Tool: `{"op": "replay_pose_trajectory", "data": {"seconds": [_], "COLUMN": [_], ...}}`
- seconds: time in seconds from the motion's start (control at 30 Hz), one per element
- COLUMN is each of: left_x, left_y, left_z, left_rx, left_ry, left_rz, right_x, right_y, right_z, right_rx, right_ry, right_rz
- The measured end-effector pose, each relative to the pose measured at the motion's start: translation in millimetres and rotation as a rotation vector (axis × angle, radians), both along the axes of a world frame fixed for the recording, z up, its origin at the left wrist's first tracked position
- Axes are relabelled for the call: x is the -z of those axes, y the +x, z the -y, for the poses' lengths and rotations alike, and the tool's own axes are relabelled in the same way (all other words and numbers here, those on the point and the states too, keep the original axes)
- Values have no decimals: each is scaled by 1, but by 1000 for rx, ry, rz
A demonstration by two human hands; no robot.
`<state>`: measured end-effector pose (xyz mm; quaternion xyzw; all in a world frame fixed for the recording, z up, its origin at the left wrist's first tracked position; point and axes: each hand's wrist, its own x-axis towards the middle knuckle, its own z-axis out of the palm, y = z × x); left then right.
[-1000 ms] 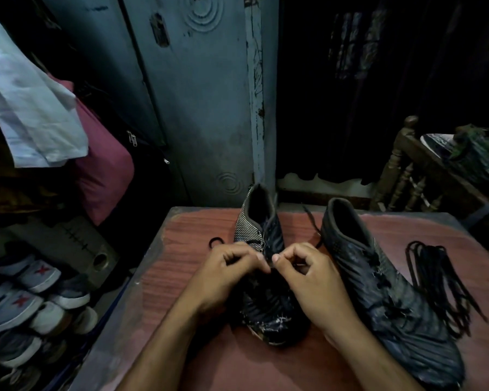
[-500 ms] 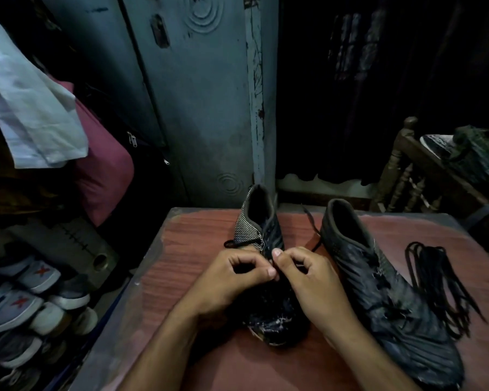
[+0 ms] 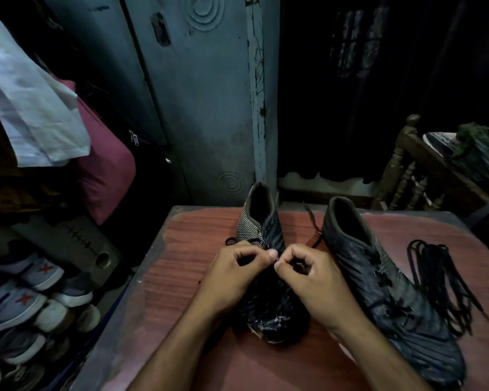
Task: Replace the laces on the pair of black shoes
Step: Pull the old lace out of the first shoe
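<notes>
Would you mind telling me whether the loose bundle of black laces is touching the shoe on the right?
Cannot tell. In the head view the loose laces lie right beside the right shoe, but both are black and dimly lit, so neither contact nor gap shows plainly.

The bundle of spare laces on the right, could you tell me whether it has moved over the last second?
No. The spare laces lie where they were, right of the right shoe.

Two black shoes (image 3: 268, 249) (image 3: 393, 300) side by side; loose laces (image 3: 441, 280) right.
</notes>
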<state>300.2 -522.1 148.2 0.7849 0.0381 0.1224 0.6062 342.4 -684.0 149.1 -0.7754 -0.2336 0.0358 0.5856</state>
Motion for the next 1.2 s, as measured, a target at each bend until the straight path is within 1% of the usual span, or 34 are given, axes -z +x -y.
{"op": "replay_pose_trajectory", "data": {"seconds": [0.07, 0.23, 0.33, 0.4, 0.47, 0.6, 0.7, 0.8, 0.9, 0.97, 1.07, 1.13, 1.2], "left_x": [0, -3, -3, -5, -8, -13, -17, -18, -15, -13, -11, -12, -14], "left_y": [0, 1, -1, -2, -4, -11, -14, -14, -13, -12, -11, -10, -10], "left_z": [1, 7, 8, 8, 6, -2, -8, -10, -13, -15, -16, -15, -13], "left_rx": [4, 8, 30, 55, 103, 248, 305, 319, 322, 382, 452, 448, 394], "left_ry": [-16, -196, -253, -274, -255, -267, -197, -122, -46, 16, 103, 141, 117], "left_rz": [-5, -7, 3, 10, 18, -32, -59, -69, -28, 7, 5, 6, 0], "right_x": [0, -3, -5, -5, -5, -5, -7, -8, -8, -7, -4, -5, -7], "right_y": [1, 0, -1, -2, -3, -5, -8, -8, -6, -5, -5, -5, -4], "right_z": [0, 1, 1, -1, -3, -4, -4, -3, -2, -2, -3, -2, 0], "right_rx": [-2, -60, -51, -8, 38, 77, 68, 82, 81, 82, 89, 101, 106], "right_ry": [-17, -35, -1, 41, 67, 36, 0, -34, -40, -69, -129, -129, -111], "right_rz": [19, 60, 59, 38, -7, -94, -80, -45, -48, -31, -11, -10, -2]}}
